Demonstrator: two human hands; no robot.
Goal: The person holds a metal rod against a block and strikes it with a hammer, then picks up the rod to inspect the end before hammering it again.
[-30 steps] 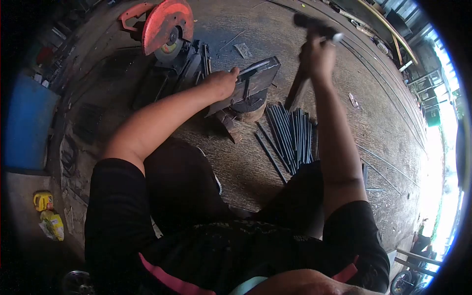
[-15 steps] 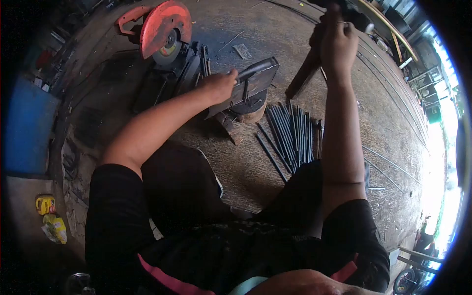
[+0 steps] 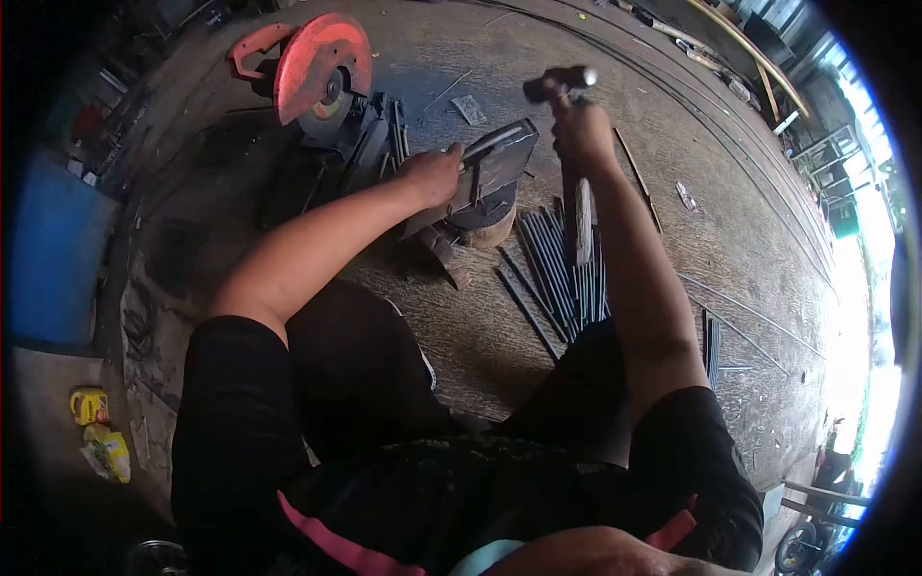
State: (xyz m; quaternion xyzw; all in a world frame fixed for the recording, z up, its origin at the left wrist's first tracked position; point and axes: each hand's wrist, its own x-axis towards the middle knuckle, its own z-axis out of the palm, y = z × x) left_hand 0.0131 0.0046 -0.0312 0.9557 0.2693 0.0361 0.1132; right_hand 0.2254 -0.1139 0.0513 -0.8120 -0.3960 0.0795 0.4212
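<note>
"Dark metal is showing at both your hands. What is your right one gripping?"

"Your right hand (image 3: 583, 130) is gripping a hammer (image 3: 576, 77) close beneath its head, fingers wrapping the wooden handle. The handle is pointing downward, its lower end crossing in front of a bundle of rods (image 3: 552, 269) in this view."

"And your left?"

"Your left hand (image 3: 432, 179) is gripping the near end of a dark rod (image 3: 495, 141), thumb uppermost; most of your finger contact is hiding from the camera."

"Where is that rod lying?"

"It is lying along the upper edge of a tilted metal block (image 3: 509, 165). The hammer head is hanging clear of both. A wooden stump (image 3: 493, 233) is supporting the block."

"Which items are surrounding your work position?"

"The bundle is fanning out on the floor (image 3: 461, 336) between the stump and your right knee. A flat packet (image 3: 470, 110) is lying beyond the block. A cut-off saw (image 3: 322, 72) with a red guard is standing beyond your left hand. Thin bars (image 3: 740, 310) are lying to the right of your right forearm."

"And at far left?"

"A yellow container (image 3: 89, 406) is standing near a blue panel (image 3: 58, 250)."
</note>
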